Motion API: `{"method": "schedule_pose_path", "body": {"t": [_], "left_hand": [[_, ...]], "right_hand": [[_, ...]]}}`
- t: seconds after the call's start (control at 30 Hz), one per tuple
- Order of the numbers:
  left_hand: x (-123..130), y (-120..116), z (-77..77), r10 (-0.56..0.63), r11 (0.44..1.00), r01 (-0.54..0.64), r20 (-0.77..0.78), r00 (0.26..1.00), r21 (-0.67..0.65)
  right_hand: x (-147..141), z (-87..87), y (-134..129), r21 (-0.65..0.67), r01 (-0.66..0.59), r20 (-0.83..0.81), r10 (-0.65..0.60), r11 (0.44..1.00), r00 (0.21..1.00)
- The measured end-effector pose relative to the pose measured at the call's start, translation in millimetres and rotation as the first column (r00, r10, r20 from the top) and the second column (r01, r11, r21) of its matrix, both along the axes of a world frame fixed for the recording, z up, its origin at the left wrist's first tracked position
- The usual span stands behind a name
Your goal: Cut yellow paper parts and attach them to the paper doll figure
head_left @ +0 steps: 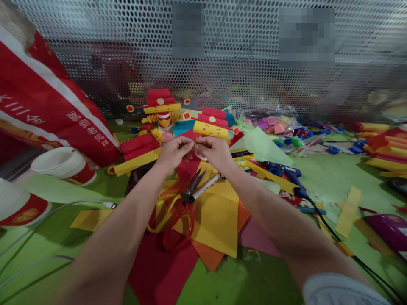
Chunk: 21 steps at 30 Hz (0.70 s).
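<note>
My left hand (176, 153) and my right hand (215, 151) meet fingertip to fingertip above the littered table. Both are pinched closed, and what sits between the fingertips is too small to name. Just behind them a paper figure (210, 128) has a red hat and a drawn face on yellow paper. A second paper figure (162, 103) stands farther back on a red and white cup. Below my hands lie red-handled scissors (187, 197) with parted blades, and a white marker (206, 187) beside them. Yellow paper sheets (219, 216) and a red sheet (163, 267) spread underneath.
White paper cups (59, 163) and a red printed bag (47, 93) stand at the left. A blue glue gun (282, 171) with a black cord lies right of my hands. Colourful scraps (270, 123) line the perforated metal panel (229, 72). A purple object (389, 231) sits far right.
</note>
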<state>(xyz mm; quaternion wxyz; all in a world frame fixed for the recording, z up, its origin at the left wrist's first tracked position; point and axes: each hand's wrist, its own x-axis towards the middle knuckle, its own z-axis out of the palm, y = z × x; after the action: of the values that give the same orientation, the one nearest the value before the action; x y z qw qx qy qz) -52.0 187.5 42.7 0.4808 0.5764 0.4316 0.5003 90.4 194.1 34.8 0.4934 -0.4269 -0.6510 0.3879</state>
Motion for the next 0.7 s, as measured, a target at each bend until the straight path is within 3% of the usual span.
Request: {"method": "schedule_pose_path", "body": {"t": [0.23,0.5,0.7], "left_hand": [[-0.5,-0.5,0.0,-0.043,0.999,0.043,0.014,0.999,0.021],[2.3,-1.2,1.3,0.040,0.997,-0.037,-0.049,0.998,0.062],[4.5,-2.9,3.7,0.089,0.988,-0.071,-0.124,0.988,0.137]], "right_hand": [[1.8,0.5,-0.6,-0.042,-0.087,-0.093,0.082,0.995,0.992],[-1.0,-2.1,-0.1,-0.088,-0.063,-0.192,0.045,0.994,0.980],[-0.6,-1.7,-1.1,-0.079,0.001,-0.123,-0.010,0.997,0.992]]}}
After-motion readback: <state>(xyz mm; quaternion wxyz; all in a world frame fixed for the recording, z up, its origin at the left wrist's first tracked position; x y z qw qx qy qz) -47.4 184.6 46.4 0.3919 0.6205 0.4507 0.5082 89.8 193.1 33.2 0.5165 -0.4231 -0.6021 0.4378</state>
